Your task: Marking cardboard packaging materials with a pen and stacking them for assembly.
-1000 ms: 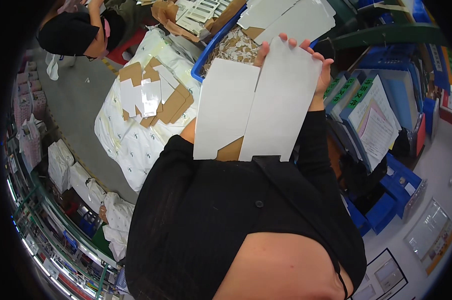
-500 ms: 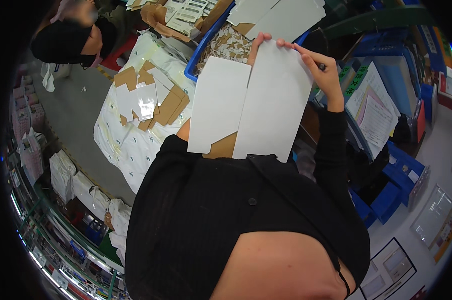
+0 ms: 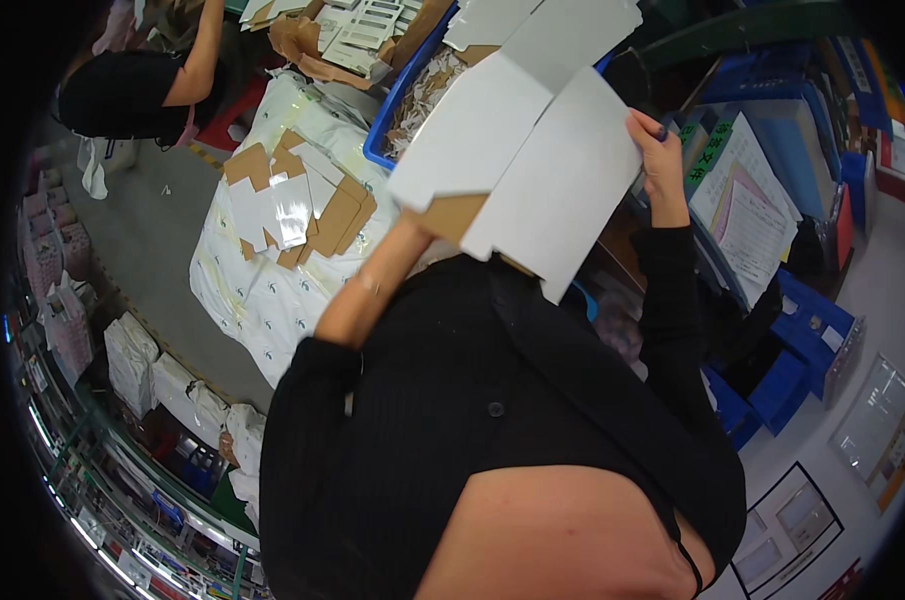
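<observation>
A flat white cardboard box blank (image 3: 563, 170) with a brown underside lies tilted across the middle, a seam running along it. My right hand (image 3: 663, 165) pinches its right edge, thumb on the white face. A small dark thing, too small to make out, shows at that hand's knuckles. My left hand (image 3: 413, 228) reaches under the blank's lower left corner, by a brown notch. Its fingers are hidden behind the cardboard.
More white blanks (image 3: 573, 35) stick out over a blue bin (image 3: 383, 140) of paper scraps. Cut cardboard pieces (image 3: 343, 215) lie on a white plastic-wrapped bundle (image 3: 223, 260) to the left. Folders and papers (image 3: 748, 220) stand at right. Another person (image 3: 123, 95) is at upper left.
The blank has turned clockwise, its near edge swinging left and its lower end lifting. My left hand has moved from the far edge to the lower left corner; my right hand has shifted down the right edge.
</observation>
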{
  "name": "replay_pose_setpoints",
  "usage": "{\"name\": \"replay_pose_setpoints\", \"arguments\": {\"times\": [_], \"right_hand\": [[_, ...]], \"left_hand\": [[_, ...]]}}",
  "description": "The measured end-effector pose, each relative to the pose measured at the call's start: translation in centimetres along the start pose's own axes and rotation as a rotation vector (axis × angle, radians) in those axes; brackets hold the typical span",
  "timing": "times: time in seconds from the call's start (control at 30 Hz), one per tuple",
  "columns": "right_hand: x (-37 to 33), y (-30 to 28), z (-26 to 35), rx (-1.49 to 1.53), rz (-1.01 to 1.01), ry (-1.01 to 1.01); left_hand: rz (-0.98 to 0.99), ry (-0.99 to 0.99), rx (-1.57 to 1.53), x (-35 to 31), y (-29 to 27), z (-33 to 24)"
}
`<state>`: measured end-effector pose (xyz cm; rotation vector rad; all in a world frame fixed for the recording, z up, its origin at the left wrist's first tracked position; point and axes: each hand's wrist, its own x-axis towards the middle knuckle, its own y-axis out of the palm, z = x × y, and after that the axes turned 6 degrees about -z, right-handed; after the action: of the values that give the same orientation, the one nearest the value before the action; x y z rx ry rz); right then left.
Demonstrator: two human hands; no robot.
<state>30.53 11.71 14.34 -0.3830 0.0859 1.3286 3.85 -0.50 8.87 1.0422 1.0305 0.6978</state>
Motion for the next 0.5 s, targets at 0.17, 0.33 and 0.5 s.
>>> {"name": "replay_pose_setpoints", "arguments": {"times": [0.17,0.33,0.5], "right_hand": [[0.3,2.3,-2.6,0.103,-0.217,-0.02],[-1.8,5.9,-3.9,0.036,-0.279,-0.24],[-2.7,5.2,-5.5,-0.322,-0.065,-0.146]], "left_hand": [[-0.076,0.351,0.271,-1.8,0.7,2.4],[-0.466,0.57,0.897,0.0,0.8,0.4],[-0.639,0.647,1.013,-0.8,-2.4,-1.4]]}}
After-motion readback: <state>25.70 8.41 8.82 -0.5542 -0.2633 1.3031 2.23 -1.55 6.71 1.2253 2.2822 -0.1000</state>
